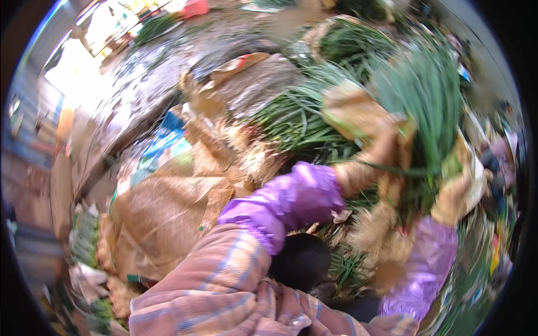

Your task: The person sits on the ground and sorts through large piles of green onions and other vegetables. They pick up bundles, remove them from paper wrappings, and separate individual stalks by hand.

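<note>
A bundle of green onions (424, 96) stands leaves up between my hands, with pale, stringy roots (374, 231) low down. My left hand (370, 161), blurred, is closed on tan woven sacking (357, 107) at the left side of the bundle. At its right side my right hand (452, 197) grips a pale sheet of sacking (475, 180). A green strand crosses the bundle between the hands. Purple sleeve covers are on both forearms. More green onions (290, 122) lie beyond my left forearm, their roots towards the left.
A large tan woven sack (168, 222) lies at the left, near blue plastic (172, 126). Farther off are a grey-brown sack (260, 84), another wrapped onion bundle (353, 42) and a pink container (195, 7). Leaves and litter (475, 269) lie along the right side.
</note>
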The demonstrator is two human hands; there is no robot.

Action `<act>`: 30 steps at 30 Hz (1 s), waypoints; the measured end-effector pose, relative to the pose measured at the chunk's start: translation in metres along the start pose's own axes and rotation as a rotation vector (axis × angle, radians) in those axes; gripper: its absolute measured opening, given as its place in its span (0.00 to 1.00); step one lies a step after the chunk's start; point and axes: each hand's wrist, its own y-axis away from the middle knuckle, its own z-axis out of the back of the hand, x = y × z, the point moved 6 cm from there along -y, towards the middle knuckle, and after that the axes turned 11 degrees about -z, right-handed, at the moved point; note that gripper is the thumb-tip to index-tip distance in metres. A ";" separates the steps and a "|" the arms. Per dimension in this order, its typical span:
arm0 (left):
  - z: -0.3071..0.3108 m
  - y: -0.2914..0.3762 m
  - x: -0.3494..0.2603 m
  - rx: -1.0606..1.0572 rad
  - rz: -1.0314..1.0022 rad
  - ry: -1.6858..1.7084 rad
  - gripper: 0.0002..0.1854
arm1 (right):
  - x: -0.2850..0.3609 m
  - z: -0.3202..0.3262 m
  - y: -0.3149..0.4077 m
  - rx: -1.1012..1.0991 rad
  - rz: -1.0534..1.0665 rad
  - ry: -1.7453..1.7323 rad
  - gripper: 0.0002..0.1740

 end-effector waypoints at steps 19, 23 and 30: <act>-0.003 0.346 -0.106 0.296 1.096 -1.006 0.20 | -0.307 -0.056 0.320 0.728 -0.455 0.383 0.27; -0.030 0.379 -0.146 0.270 1.025 -1.022 0.20 | -0.305 -0.049 0.322 0.613 -0.320 0.314 0.25; 0.025 0.395 -0.172 0.434 0.833 -0.966 0.20 | -0.304 -0.040 0.306 0.896 -0.453 0.292 0.26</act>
